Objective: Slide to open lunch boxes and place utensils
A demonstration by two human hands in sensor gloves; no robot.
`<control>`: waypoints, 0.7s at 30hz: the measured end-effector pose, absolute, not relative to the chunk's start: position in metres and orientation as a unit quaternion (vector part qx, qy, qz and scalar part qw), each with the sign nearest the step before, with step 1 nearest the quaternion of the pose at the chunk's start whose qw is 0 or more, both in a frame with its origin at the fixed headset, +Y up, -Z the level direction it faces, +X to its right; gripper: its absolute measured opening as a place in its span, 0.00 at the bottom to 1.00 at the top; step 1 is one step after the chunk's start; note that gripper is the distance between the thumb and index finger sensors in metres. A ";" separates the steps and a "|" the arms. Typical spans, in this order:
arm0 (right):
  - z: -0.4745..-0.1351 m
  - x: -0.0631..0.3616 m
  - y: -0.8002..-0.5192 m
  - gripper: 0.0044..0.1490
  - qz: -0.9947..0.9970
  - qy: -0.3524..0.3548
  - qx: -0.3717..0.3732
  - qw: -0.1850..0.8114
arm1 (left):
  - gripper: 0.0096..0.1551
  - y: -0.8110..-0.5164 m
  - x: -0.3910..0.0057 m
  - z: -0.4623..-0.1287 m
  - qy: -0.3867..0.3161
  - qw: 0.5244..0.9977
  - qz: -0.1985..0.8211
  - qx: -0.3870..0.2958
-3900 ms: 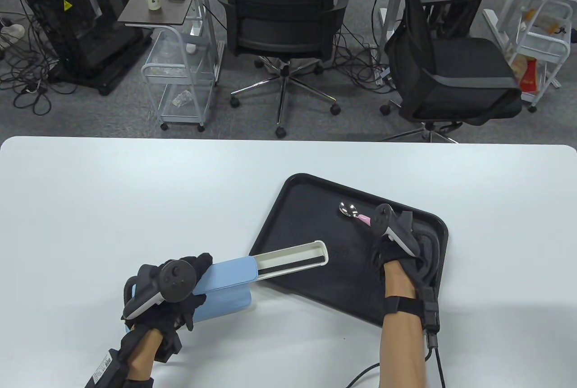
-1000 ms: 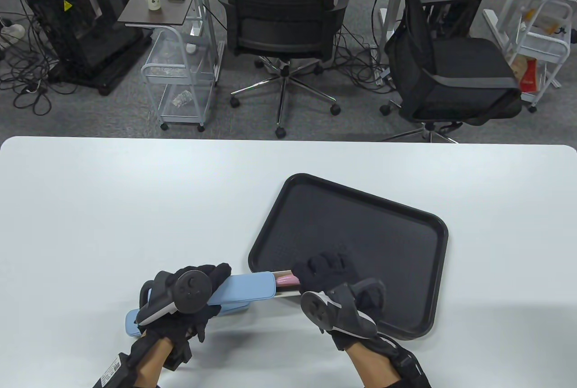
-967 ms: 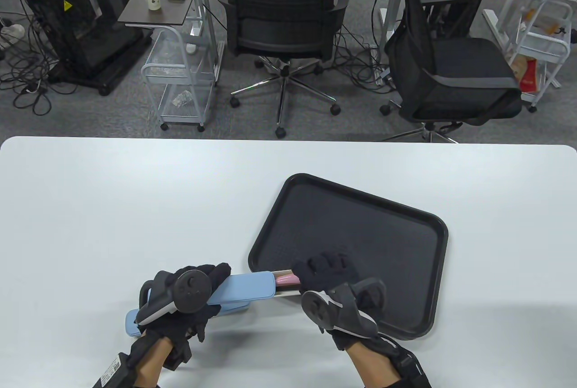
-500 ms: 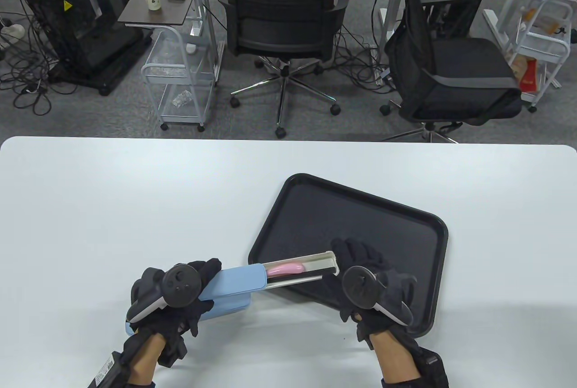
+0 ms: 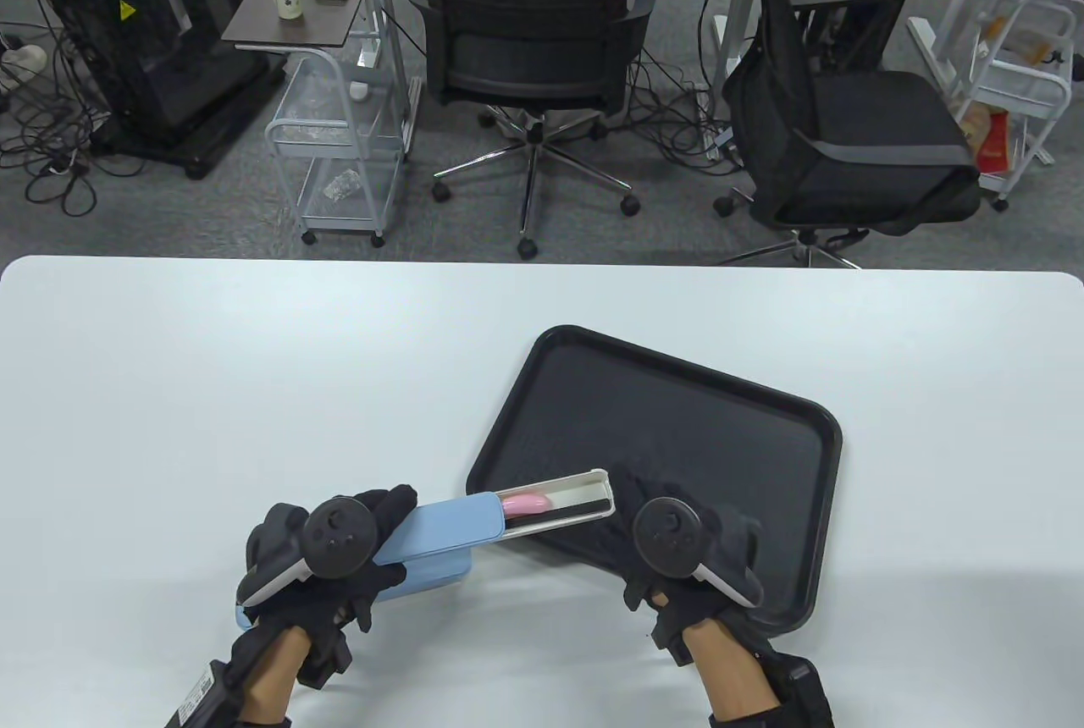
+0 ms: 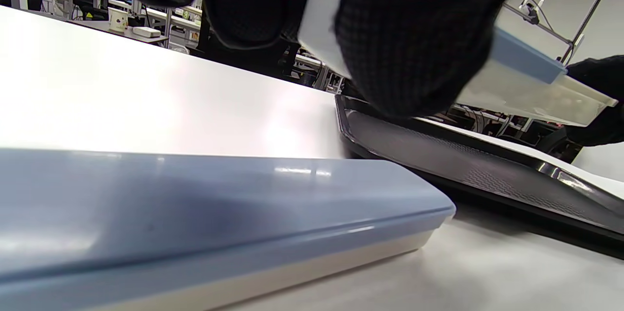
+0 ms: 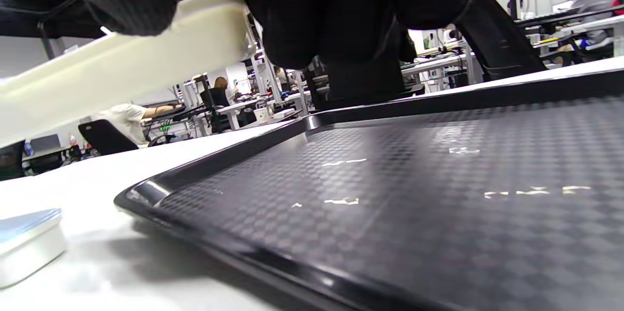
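Over the near left corner of the black tray (image 5: 762, 415), the person is holding a long utensil case in the air, its long axis running from near left up to far right. The left hand (image 5: 326, 563) is gripping the blue sleeve (image 5: 445, 521) at the near-left end; the right hand (image 5: 677, 550) is holding the far-right tip of the cream drawer (image 5: 563, 499), partly pulled out. A pink-handled spoon (image 5: 523, 501) is lying in the drawer (its bowl hidden inside the sleeve). Another blue case (image 6: 219, 204) is resting on the table (image 5: 254, 355) below. Any further sliding, I judge, must follow that diagonal, and the right hand is nearer the drawer.
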State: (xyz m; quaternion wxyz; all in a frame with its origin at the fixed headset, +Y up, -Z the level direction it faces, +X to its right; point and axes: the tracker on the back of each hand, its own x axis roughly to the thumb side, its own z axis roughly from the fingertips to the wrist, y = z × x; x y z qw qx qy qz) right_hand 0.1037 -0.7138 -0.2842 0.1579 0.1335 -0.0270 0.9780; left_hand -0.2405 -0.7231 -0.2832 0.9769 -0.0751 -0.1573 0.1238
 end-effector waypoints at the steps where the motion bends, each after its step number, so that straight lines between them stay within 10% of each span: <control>1: -0.283 0.101 -0.714 0.46 0.977 -0.024 0.138 0.163 | 0.50 -0.723 -0.240 -0.283 -0.158 0.977 0.125 -0.073; 21: -0.260 0.037 -0.722 0.53 0.947 0.040 0.262 0.183 | 0.49 -0.716 -0.215 -0.270 -0.199 0.974 0.091 -0.053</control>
